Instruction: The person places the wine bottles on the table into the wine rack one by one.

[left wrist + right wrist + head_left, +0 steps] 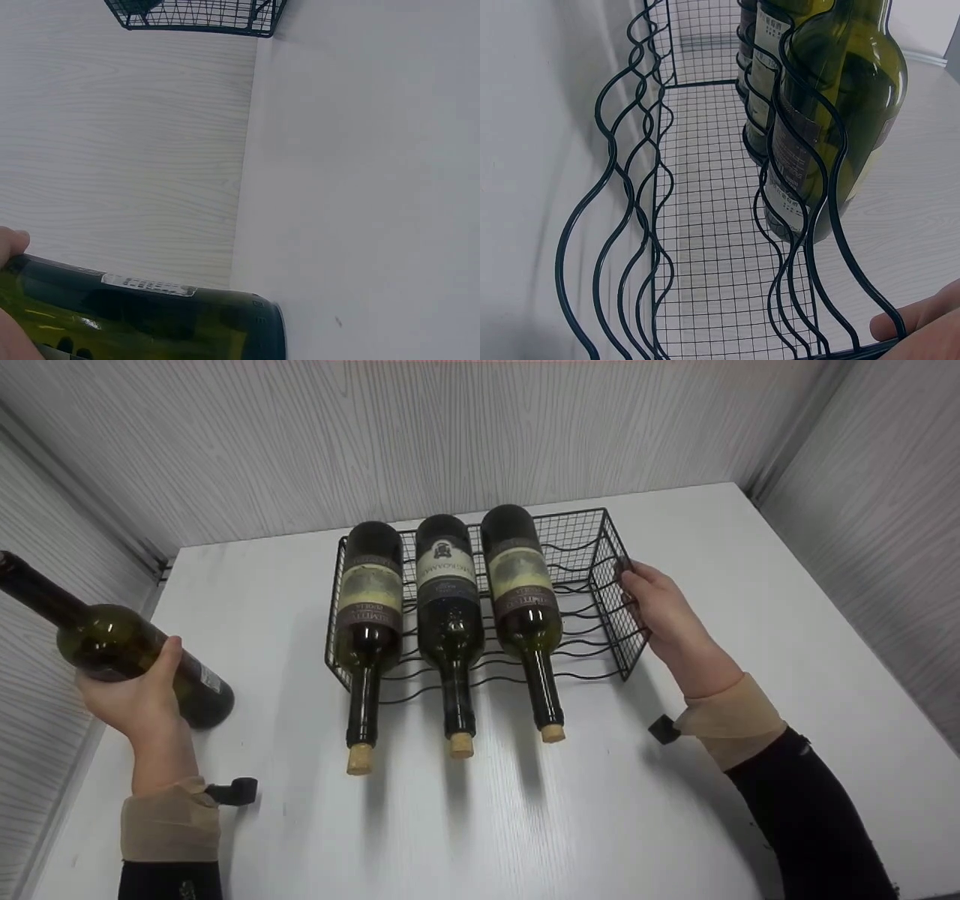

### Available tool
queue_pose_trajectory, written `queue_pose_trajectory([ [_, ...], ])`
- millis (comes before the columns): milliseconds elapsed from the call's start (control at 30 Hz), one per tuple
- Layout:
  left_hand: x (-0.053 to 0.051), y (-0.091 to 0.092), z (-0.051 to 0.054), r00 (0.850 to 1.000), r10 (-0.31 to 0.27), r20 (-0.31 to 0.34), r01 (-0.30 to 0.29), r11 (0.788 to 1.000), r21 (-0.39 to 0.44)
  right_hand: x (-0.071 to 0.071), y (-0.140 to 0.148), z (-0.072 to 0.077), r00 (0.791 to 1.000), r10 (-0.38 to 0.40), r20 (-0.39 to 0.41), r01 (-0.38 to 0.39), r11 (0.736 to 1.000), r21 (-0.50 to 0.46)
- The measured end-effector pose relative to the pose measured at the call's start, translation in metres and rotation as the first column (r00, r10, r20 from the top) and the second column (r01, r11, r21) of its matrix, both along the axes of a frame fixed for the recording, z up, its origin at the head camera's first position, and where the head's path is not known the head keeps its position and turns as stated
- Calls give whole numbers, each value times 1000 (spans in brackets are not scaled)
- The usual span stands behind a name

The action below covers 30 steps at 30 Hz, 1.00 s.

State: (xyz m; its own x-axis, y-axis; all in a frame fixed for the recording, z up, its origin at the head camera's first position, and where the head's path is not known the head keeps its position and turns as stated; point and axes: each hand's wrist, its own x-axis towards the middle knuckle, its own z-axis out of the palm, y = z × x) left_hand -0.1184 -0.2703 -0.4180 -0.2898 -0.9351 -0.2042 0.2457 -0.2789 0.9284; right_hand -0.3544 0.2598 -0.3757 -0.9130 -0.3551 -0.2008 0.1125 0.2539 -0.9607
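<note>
My left hand (146, 694) grips a green glass wine bottle (112, 639), its neck tilted up to the left and its base low, close to the table. In the left wrist view, the bottle's (157, 319) lower body carries a small white label. A black wire wine rack (619, 619) holds three corked bottles on its wavy top wires: a left one (370, 598), a middle one (450, 604) and a right one (523, 585), necks toward me. My right hand (666, 604) holds the rack's right mesh end. From the right wrist view, the fingers (889, 324) lie against its wire edge.
The rack stands on a white table (480, 840) against a grey wood-grain back wall (450, 435). Similar panels close in the left and right sides. To the right of the third bottle, bare wavy wires (577, 611) show.
</note>
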Motion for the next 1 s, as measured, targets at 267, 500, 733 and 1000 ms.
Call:
queue_pose_trajectory([
  [267, -1, -3, 4, 1000, 1, 17, -1, 1000, 11, -2, 1, 0, 1000, 0, -14, 0, 1000, -6],
  [500, -4, -3, 4, 999, -18, 41, 17, 1000, 25, -3, -1, 0, 1000, 6, 9, -6, 1000, 1],
  [733, -11, 3, 16, 997, -60, 44, 63, 996, -57, -2, 0, 1, 1000, 6, 19, -6, 1000, -1],
  [1000, -24, 15, 39, 996, -45, 79, 67, 950, -304, -1, 0, 1, 1000, 3, -13, -3, 1000, 17],
])
